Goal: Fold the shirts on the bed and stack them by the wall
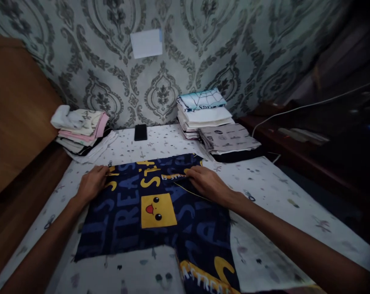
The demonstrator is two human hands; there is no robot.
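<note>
A dark blue garment [123, 220] with yellow and blue lettering and a yellow smiling-face square lies spread on a white patterned sheet [154, 269]. My left hand [93, 181] is closed on its upper left edge. Near the upper right part, my right hand [205, 183] pinches the same cloth, fingers together. A thin yellow line runs across the fabric below my right fingers. One part of the garment extends down toward the bottom of the view.
Behind the garment are a black phone [140, 132], a folded clothes stack [81, 132] at left and taller piles [205, 114] at right. A brown wooden panel [19, 106] borders the left; a pale cable [310, 101] crosses at right.
</note>
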